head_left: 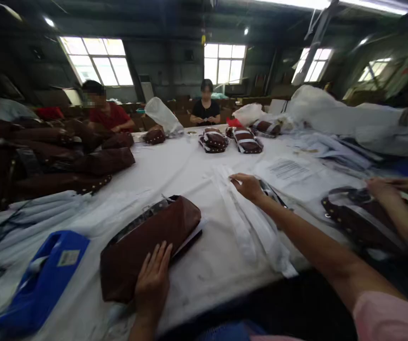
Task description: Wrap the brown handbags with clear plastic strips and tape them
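My left hand (pixel 153 279) lies flat, fingers spread, on the near end of a brown leather bag (pixel 147 241) that rests on the white table (pixel 175 166). My right hand (pixel 248 185) reaches forward over a pile of clear plastic bags (pixel 249 222); its fingers curl down onto the top sheet, and I cannot tell whether they grip it. Just right of that hand lies a dark strap with white wrapping (pixel 273 193).
A blue tape dispenser (pixel 43 279) sits at the near left. Brown bags (pixel 47 156) are stacked at the left, wrapped bags (pixel 230 139) lie far across. Two people sit at the far side. Another person's arm (pixel 399 213) rests on a bag (pixel 360 218) at the right.
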### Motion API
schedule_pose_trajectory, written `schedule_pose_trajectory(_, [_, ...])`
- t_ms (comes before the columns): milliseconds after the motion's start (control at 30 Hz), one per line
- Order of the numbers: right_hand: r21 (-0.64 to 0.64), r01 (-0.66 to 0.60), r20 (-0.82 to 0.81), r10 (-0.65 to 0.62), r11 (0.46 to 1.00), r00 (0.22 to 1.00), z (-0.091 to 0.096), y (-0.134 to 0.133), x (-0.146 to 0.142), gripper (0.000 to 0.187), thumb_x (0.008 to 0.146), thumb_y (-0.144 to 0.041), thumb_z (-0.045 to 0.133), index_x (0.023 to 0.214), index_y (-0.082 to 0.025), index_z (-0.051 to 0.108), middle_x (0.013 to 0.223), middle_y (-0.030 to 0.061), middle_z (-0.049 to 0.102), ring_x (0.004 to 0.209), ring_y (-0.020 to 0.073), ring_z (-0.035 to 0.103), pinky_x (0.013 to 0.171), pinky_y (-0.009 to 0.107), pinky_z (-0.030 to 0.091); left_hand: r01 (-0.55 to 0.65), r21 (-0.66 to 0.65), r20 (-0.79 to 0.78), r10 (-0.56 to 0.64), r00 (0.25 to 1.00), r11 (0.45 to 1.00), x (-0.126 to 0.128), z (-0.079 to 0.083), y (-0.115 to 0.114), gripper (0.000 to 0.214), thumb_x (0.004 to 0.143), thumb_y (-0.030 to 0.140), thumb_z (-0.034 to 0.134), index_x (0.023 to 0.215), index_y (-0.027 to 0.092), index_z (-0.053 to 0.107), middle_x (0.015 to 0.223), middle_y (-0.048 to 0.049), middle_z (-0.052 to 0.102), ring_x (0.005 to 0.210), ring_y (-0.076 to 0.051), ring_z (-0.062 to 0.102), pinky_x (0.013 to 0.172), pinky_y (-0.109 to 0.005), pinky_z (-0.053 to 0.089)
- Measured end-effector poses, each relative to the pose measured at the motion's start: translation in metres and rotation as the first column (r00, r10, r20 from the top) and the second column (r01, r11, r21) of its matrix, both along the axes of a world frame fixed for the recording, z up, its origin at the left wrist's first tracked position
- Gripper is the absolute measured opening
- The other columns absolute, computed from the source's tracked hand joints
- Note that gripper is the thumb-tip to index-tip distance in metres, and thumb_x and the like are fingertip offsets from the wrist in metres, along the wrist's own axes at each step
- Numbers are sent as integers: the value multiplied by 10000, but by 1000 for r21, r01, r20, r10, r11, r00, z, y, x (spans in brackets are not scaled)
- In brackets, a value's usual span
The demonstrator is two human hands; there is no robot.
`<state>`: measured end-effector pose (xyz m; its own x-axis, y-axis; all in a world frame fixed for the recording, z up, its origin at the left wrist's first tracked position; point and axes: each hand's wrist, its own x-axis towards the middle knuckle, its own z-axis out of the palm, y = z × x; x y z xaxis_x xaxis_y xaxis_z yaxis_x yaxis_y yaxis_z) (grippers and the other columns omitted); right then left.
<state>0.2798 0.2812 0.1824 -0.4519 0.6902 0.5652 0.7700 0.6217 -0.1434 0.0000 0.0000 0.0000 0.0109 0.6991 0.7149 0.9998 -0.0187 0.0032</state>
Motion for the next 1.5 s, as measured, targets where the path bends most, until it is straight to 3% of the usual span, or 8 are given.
schedule_pose_trajectory(200, [42,16,65,-18,999,998,30,-8,-38,215,903,-262,583,1057,-228,729,1119,20,732,998,227,685,869,314,519,-5,6,16,5,1000,1000,-4,-1,-1,700,874,-21,417,1528,211,321,1448,-44,541,1291,-199,553,1177,-367,318])
schedule_pose_trajectory(367, [-43,-51,321,62,998,945,56,-61,-14,118,781,-202,630,852,-219,723,1144,4,724,1006,227,678,843,319,519,-4,0,38,4,999,1000,-3,-3,2,690,888,-23,398,1526,228,324,1451,-34,535,1290,-190,553,1178,-369,307])
schedule_pose_trajectory(533, [-281,-56,487,192,958,852,29,-144,17,99,745,-185,607,710,-199,699,1182,41,708,992,269,686,867,369,536,-1,13,76,0,997,1000,-5,5,6,697,891,0,405,1539,231,292,1446,-50,539,1274,-212,568,1149,-384,339])
schedule_pose_trajectory(767, [-638,-195,171,384,745,908,-52,-240,-4,164,785,-170,578,840,-185,731,1201,61,698,1043,254,677,935,329,526,-3,0,175,3,985,1000,-21,34,17,689,883,50,457,1535,221,310,1427,-72,562,1249,-240,590,1095,-411,407])
schedule_pose_trajectory(933, [-764,-473,-227,504,438,833,-60,-266,-19,217,872,-362,645,994,-210,741,1133,46,721,1007,214,681,899,275,519,-2,-46,208,11,978,999,-29,38,16,639,878,60,464,1498,197,388,1437,-79,553,1272,-242,571,1109,-416,403])
schedule_pose_trajectory(1133, [-603,-43,-130,-44,797,991,-85,-201,3,383,948,-395,541,1249,-180,641,938,68,739,832,226,684,765,321,506,16,-95,228,6,974,995,-26,32,12,585,876,58,446,1446,188,470,1422,-75,567,1283,-241,563,1120,-421,393])
schedule_pose_trajectory(1267, [-522,171,276,-25,835,961,-97,-160,1,635,936,-301,565,1524,-199,346,909,27,735,848,219,683,737,293,482,2,-100,248,23,968,995,-29,39,14,593,862,60,457,1444,178,475,1423,-85,566,1283,-242,564,1120,-418,398])
schedule_pose_trajectory(1500, [-507,60,499,236,860,834,-68,-105,-54,204,928,-243,555,956,-220,756,1025,98,724,974,250,667,797,308,469,-81,-58,298,94,950,995,-50,62,11,623,842,89,530,1455,177,463,1396,-86,592,1229,-246,604,1103,-374,435])
